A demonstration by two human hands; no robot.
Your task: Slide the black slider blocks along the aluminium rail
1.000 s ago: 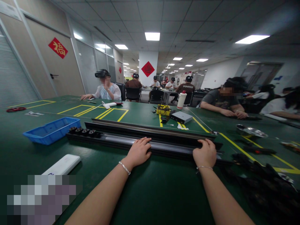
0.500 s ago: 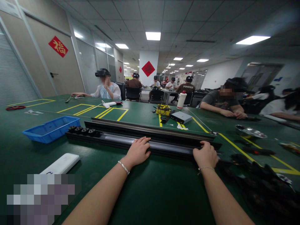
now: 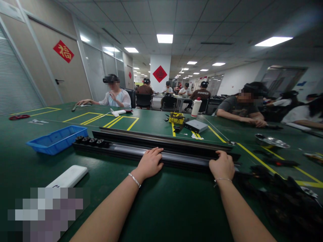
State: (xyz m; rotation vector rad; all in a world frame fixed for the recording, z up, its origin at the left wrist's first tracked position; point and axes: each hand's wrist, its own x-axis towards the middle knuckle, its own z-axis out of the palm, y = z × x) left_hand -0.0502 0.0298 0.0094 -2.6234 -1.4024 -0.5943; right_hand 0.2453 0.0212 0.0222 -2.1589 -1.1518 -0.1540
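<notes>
A long black rail with a grey strip lies across the green table in front of me. A second black rail lies just behind it. My left hand rests on the near rail's middle, fingers laid over its top edge. My right hand is curled over the same rail near its right end, gripping it. Small black parts sit on the rail's left end.
A blue tray stands at the left, a white flat device nearer me. Dark loose parts pile at the right, with a metal bowl beyond. A grey box, yellow item and white bottle stand farther back. People sit around.
My hands stay on the rail, almost unmoved; the right hand's fingers have curled a little more over its edge. The person at the far left has stretched an arm out.
</notes>
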